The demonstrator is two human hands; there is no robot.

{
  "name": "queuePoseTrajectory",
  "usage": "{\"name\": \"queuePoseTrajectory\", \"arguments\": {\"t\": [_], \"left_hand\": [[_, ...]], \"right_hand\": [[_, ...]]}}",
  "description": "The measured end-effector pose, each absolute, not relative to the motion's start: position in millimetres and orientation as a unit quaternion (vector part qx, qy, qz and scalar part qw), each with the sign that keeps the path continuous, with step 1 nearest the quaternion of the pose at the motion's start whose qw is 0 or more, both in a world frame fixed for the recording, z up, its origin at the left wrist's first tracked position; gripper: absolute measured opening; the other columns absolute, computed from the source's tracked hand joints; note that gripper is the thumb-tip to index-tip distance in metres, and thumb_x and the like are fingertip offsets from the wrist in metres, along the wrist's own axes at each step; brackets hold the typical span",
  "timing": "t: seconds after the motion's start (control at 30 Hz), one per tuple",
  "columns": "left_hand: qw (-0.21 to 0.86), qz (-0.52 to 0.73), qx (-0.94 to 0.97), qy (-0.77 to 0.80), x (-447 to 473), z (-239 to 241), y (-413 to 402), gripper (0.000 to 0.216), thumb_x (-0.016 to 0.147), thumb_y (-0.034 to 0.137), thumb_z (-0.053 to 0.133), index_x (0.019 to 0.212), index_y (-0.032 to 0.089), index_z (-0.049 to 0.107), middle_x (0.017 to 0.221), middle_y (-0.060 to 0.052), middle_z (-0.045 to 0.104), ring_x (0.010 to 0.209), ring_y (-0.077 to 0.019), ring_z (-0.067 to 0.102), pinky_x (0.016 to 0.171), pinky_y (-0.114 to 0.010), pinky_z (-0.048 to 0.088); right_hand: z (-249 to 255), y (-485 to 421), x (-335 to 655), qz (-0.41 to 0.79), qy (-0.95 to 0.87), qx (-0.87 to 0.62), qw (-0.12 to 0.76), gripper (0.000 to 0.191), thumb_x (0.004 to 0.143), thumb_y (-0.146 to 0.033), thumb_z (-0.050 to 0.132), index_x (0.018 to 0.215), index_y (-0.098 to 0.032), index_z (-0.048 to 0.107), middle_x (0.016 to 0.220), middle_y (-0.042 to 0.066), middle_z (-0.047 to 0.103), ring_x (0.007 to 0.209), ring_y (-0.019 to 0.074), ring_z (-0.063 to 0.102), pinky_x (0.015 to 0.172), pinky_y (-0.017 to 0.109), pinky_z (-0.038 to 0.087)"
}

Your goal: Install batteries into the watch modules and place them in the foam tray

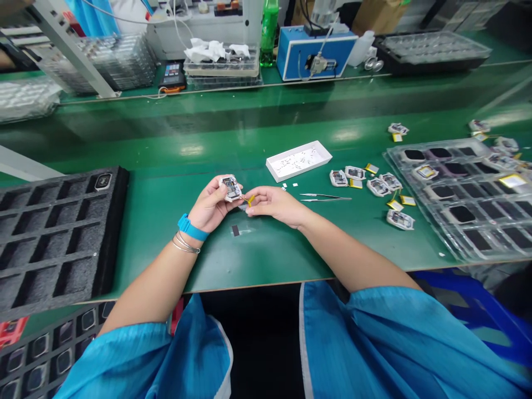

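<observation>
White-edged circuit module (231, 188) gripped in the left hand (210, 204); right hand (276, 205) pinches a yellow tab (251, 200), its markings unreadable.

The left hand (211, 205) grips an open smartwatch casing (231, 188) while the right hand (276, 206) pinches a small yellow tab (250, 200) beside it. Steel tweezers (325, 197) and a white tray (305, 169) lie just beyond on the green workbench (178, 260).
</observation>
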State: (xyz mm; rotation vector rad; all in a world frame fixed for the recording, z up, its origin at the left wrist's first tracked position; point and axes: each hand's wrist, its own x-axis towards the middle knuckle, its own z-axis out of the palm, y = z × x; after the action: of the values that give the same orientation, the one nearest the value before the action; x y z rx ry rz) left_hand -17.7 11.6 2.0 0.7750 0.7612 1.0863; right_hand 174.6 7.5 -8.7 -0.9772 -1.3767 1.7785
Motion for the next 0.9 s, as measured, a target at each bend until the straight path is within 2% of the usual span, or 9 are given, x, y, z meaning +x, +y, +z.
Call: {"name": "queuePoseTrajectory", "arguments": {"t": [0.13,0.33,0.7,0.9], "left_hand": [[0.718,0.478,0.353,0.362,-19.2,2.6,12.8,0.050,0.060,0.038,0.091,0.096,0.019,0.061,0.084,-0.002,0.073,0.070,-0.0146,0.071,0.067,-0.025,0.060],[0.744,0.423,0.372,0.359,-17.7,1.4,10.7,0.055,0.055,0.039,0.093,0.095,0.017,0.062,0.078,-0.001,0.071,0.068,-0.0145,0.070,0.065,-0.026,0.061],[0.809,0.331,0.376,0.306,-10.8,-6.1,6.6,0.055,0.059,0.039,0.091,0.097,0.016,0.059,0.086,-0.003,0.073,0.071,-0.0162,0.072,0.066,-0.026,0.062],[0.815,0.327,0.370,0.303,-11.6,-5.9,6.1,0.047,0.067,0.035,0.087,0.100,0.016,0.059,0.089,-0.004,0.073,0.074,-0.0165,0.072,0.069,-0.027,0.063]], "right_hand": [[2.0,9.4,182.2,0.638,-0.524,-0.384,0.413,0.041,0.062,-0.025,0.086,0.099,-0.017,0.070,0.077,-0.002,0.069,0.068,0.0102,0.065,0.073,0.028,0.059],[6.3,7.2,182.6,0.551,-0.555,-0.369,0.503,0.040,0.064,-0.042,0.087,0.095,-0.019,0.075,0.091,0.003,0.075,0.084,0.0164,0.070,0.084,0.034,0.059],[1.0,1.6,176.5,0.428,-0.629,-0.374,0.529,0.033,0.078,-0.048,0.076,0.101,-0.024,0.076,0.095,0.003,0.075,0.086,0.0175,0.069,0.087,0.036,0.058],[-2.2,2.3,175.4,0.407,-0.630,-0.389,0.535,0.029,0.080,-0.043,0.075,0.103,-0.024,0.076,0.092,0.002,0.074,0.086,0.0172,0.069,0.090,0.037,0.056]]}}
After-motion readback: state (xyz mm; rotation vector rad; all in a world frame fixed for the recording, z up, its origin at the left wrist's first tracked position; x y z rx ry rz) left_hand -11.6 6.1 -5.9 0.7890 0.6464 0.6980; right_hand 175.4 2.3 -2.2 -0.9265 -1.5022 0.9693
